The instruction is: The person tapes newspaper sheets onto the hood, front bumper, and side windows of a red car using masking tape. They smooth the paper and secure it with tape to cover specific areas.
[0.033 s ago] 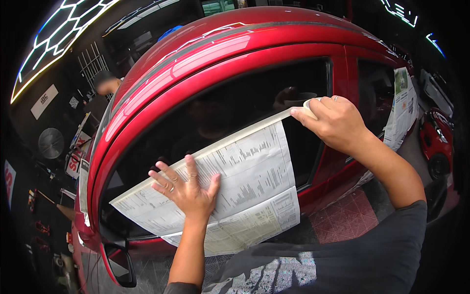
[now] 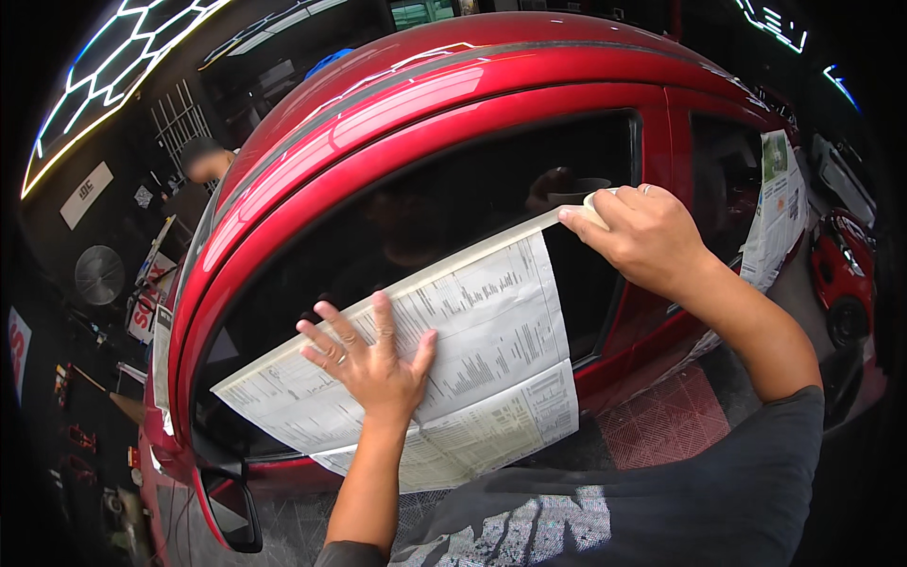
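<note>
My left hand [image 2: 373,364] lies flat with fingers spread on a sheet of newspaper [image 2: 444,359], pressing it against the side window [image 2: 453,203] of a red car [image 2: 397,104]. That grip is released: the palm and fingers only push, closing on nothing. The sheet covers the lower part of the dark glass, its top edge running up from near the side mirror [image 2: 231,506] at the car's lower left toward the window's upper right corner, and its bottom edge hangs down over the red door below the sill.

My right hand [image 2: 642,236] is at the top right corner of the sheet, fingers curled and pinched on a roll of pale masking tape [image 2: 595,203]. A strip of the same tape runs along the sheet's top edge, from the roll down toward the left, lying on paper and glass together. So the right grip is clenched, grasping the tape roll, right at the pillar between the front and rear windows.

A second newspaper sheet [image 2: 779,203] hangs over the rear side window at the right edge of the car. No container is close to my hands. Beyond the roof on the left a person [image 2: 203,161] stands near a wall fan [image 2: 99,274], and hexagonal ceiling lights [image 2: 113,57] glow above. Another red car [image 2: 841,274] is at the far right.
</note>
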`<state>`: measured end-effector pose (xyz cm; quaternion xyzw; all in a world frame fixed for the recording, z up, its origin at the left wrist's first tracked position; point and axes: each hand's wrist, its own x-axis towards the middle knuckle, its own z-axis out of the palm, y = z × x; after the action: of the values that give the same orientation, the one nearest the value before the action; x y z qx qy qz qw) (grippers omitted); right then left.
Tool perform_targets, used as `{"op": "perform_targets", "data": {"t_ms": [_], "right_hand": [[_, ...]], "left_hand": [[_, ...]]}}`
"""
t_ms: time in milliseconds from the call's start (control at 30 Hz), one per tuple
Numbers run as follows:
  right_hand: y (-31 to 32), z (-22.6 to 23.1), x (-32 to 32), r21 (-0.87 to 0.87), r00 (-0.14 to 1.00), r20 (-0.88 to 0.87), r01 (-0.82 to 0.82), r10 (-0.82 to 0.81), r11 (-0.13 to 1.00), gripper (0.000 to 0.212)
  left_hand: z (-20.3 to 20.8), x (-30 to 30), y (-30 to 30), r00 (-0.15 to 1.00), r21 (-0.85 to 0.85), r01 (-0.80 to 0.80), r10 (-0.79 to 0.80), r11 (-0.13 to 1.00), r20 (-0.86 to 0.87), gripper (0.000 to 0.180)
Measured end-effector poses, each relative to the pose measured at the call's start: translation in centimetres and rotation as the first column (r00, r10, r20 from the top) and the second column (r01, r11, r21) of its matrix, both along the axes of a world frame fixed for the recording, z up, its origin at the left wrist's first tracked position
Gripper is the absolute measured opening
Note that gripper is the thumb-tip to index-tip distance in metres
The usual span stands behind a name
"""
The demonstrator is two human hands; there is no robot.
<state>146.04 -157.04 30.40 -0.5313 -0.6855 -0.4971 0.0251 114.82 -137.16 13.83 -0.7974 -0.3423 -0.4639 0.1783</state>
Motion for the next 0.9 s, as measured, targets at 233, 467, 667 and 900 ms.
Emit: {"op": "perform_targets", "data": {"t_ms": [233,467,667,900], "right_hand": [[0.3,0.1,-0.3,0.002,0.999,0.016,0.051,-0.051,0.999,0.022],[0.2,0.6,-1.0,-0.051,0.994,-0.084,0.072,-0.076,0.996,0.019],[-0.4,-1.9,-0.8,0.055,0.947,-0.304,-0.092,0.104,0.994,0.026],[0.3,-6.8,-4.0,0.267,0.775,-0.575,-0.127,0.264,0.955,0.028]], "left_hand": [[3.1,7.2,-3.7,0.98,-0.004,0.151,-0.15,0.989,-0.128,0.078],[5.5,14.0,-6.1,0.956,-0.022,0.234,-0.234,0.972,-0.175,0.085],[5.8,14.9,-6.6,0.962,-0.001,0.202,-0.198,0.979,-0.19,0.09],[5.4,14.6,-5.7,0.955,0.013,0.282,-0.279,0.959,-0.103,0.094]]}}
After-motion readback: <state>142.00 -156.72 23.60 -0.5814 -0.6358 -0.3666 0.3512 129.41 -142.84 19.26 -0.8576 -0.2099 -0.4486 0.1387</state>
